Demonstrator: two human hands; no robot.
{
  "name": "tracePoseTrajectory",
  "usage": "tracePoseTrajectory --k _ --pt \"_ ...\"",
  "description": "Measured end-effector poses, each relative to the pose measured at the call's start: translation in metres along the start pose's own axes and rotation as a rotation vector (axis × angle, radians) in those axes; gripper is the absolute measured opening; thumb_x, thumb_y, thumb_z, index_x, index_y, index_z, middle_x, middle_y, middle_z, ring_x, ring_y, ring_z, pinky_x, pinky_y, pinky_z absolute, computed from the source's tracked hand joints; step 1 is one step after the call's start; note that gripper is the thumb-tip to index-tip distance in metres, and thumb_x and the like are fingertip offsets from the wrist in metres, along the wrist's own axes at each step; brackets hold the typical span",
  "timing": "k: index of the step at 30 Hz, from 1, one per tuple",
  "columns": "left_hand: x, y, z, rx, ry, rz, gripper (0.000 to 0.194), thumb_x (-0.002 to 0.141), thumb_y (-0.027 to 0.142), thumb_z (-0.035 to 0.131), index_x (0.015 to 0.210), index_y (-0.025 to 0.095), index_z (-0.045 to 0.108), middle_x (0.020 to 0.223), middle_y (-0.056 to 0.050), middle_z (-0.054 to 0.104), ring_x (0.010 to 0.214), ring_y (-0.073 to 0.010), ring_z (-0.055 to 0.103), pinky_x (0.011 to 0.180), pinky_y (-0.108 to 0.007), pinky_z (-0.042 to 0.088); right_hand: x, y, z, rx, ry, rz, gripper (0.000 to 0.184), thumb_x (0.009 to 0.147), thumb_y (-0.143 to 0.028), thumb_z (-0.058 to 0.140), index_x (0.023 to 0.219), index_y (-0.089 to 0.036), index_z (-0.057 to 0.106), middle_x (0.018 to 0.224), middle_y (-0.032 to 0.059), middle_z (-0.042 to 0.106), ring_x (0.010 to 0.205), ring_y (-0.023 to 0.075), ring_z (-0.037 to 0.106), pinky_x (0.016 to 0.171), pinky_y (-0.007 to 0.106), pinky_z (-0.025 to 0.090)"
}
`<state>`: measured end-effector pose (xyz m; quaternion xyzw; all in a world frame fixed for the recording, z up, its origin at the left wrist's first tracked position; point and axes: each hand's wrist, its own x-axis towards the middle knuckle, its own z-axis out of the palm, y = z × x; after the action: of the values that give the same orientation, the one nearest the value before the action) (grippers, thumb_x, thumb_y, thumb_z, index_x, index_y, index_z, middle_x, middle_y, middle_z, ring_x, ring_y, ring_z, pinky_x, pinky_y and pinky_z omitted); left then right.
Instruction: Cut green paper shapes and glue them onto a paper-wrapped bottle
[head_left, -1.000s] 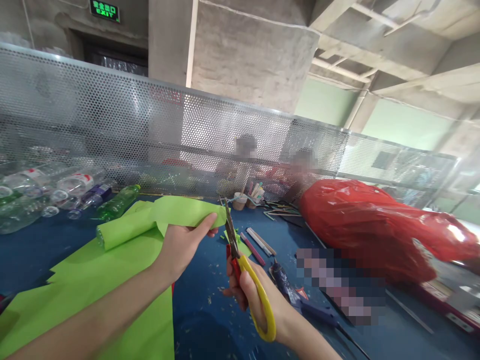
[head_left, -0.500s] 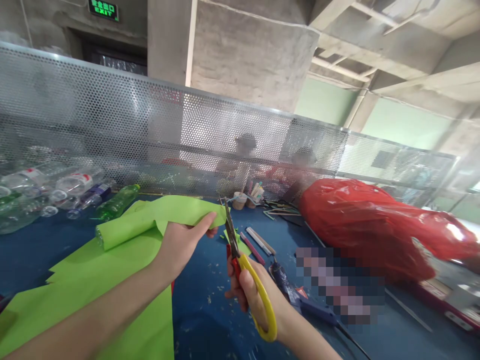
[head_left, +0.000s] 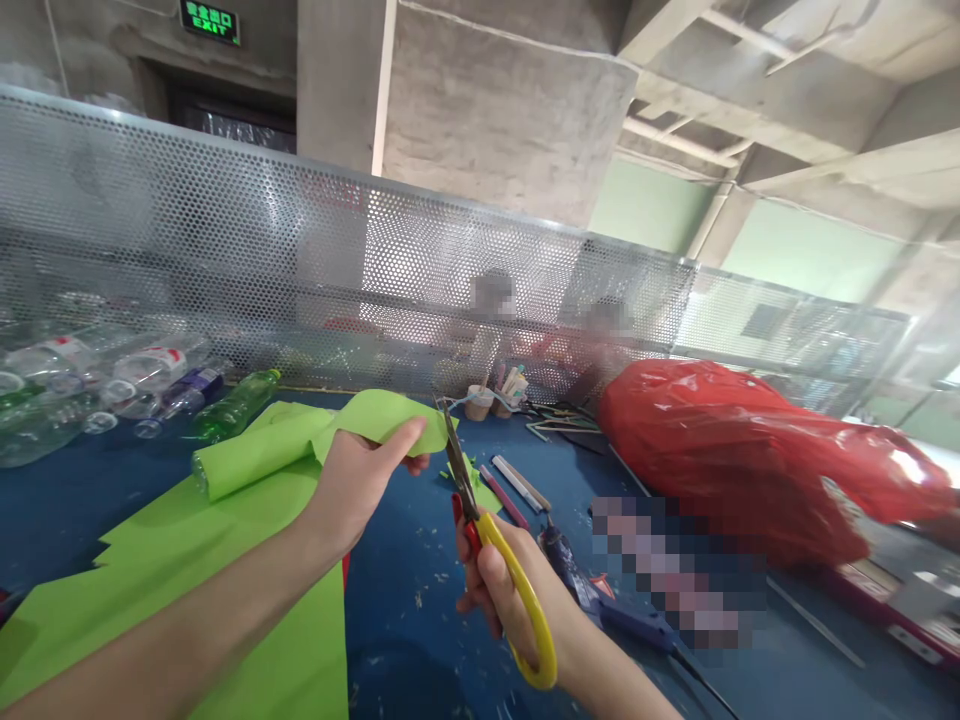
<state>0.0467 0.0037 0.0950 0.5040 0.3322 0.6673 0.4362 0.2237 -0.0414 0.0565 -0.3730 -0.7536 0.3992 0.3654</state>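
Observation:
My left hand pinches the edge of a strip of bright green paper, lifted above the blue table. My right hand grips scissors with yellow and red handles; the blades point up and away, just right of the paper's edge. More green paper lies below my left arm: a rolled piece and a large flat sheet with a jagged left edge.
Several plastic bottles lie at the far left against a perforated metal screen. A red plastic bag bulks at the right. Pencils, a glue gun and a cup of tools sit nearby. People sit behind the screen.
My left hand has drawn the paper strip slightly left and curled its end; the scissors have shifted a little lower with the blades still near the paper's edge.

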Motion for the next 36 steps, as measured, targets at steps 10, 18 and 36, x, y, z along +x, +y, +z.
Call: tracePoseTrajectory --k 10,18,36 --pt "0.004 -0.001 -0.006 0.069 -0.011 -0.014 0.024 0.073 0.039 0.07 0.068 0.016 0.071 0.06 -0.001 0.067 0.057 -0.0156 0.061 0.056 -0.026 0.052 0.0 -0.005 -0.002 -0.085 -0.005 0.028 0.06 0.08 -0.078 0.028 0.078 -0.02 0.041 0.053 -0.0074 0.037 0.035 0.006 0.039 0.042 0.023 0.049" --pt "0.009 -0.002 -0.011 0.093 -0.057 0.031 0.024 0.075 0.039 0.068 0.068 0.017 0.07 0.06 0.0 0.066 0.056 -0.0127 0.058 0.055 -0.023 0.049 -0.001 -0.002 -0.001 -0.059 0.001 0.089 0.06 0.079 -0.078 0.033 0.077 -0.019 0.042 0.052 -0.0079 0.036 0.036 0.0065 0.045 0.035 0.018 0.045" --pt "0.015 -0.002 -0.014 0.091 -0.095 0.04 0.015 0.076 0.035 0.068 0.077 0.021 0.072 0.066 0.001 0.067 0.059 -0.0118 0.057 0.057 -0.023 0.05 0.0 0.004 0.002 -0.076 0.029 0.189 0.058 0.077 -0.078 0.037 0.074 -0.021 0.04 0.05 -0.0079 0.038 0.032 0.0076 0.046 0.028 0.016 0.037"
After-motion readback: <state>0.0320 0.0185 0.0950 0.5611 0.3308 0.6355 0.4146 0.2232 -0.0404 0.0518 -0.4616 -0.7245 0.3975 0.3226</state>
